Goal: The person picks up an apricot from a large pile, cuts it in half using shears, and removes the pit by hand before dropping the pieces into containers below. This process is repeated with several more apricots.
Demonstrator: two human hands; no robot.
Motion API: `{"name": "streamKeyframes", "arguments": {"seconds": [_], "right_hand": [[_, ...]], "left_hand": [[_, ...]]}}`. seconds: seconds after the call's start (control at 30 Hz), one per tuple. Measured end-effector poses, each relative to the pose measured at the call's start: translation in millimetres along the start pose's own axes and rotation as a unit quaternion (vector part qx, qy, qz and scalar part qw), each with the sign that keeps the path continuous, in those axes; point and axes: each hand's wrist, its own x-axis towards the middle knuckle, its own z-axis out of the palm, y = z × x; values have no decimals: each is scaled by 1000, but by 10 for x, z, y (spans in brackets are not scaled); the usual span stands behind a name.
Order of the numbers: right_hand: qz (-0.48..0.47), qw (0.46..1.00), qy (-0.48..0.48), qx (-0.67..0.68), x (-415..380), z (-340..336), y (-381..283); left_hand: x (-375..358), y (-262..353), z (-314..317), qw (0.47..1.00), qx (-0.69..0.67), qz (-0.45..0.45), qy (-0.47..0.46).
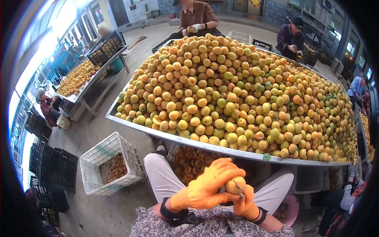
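- Grey concrete floor (130,59) across the frame's left.
- Bright windows (59,19) at upper left.
- Black crates (55,168) stacked at lower left.
- White basket (112,164) beside them.

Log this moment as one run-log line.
left hand: grips fruit | right hand: supports it from below | fruit table: heaped | white crate: left floor

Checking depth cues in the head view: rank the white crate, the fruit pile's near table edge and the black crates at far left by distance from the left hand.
1. Table edge, just above the left hand.
2. White crate, on the floor to the left.
3. Black crates, stacked at far left.
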Motion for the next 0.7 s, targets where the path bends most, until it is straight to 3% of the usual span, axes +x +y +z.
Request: {"name": "streamKeyframes", "arguments": {"seconds": [0.07, 0.13, 0.17, 0.2, 0.27, 0.33, 0.4, 0.47, 0.53, 0.6, 0.63, 0.67, 0.7], "right_hand": [[5, 1000, -13, -9, -26, -38, 48], [2, 999, -35, -9, -40, -58, 70], [-27, 999, -32, 10, 41, -56, 7], [-29, 999, -31, 10, 65, -44, 13], [-121, 992, 37, -26, 105, -19, 37], [-117, 991, 51, -31, 111, -42, 10], [-15, 999, -21, -34, 32, -142, 15], [-7, 998, -41, -47, 94, -205, -92], [69, 989, -114, -59, 97, -257, -144], [12, 995, -83, -44, 8, -195, -16], [-43, 997, -56, -28, -10, -162, 29], [-45, 997, -55, -28, 9, -112, -7], [-49, 999, 11, -19, 38, -39, -72]], "left_hand": [[29, -3, -76, 1000, 16, -16, -10], [51, -44, -133, 997, -56, -20, -54], [-10, -132, 2, 970, -233, -65, -25], [-77, -97, 186, 871, -466, -153, 18], [-109, -23, 353, 823, -533, -188, 56], [-131, -26, 356, 818, -542, -178, 70], [-126, -10, 192, 874, -449, -172, 71], [-44, -106, -76, 988, -147, -50, 12], [-6, -85, -227, 999, 11, -38, -32], [-8, -80, -185, 998, -2, -14, -55], [-24, -9, -54, 959, -261, -106, -12], [-48, 37, 72, 844, -501, -191, 30], [-73, -68, 163, 857, -487, -167, -16]]}}
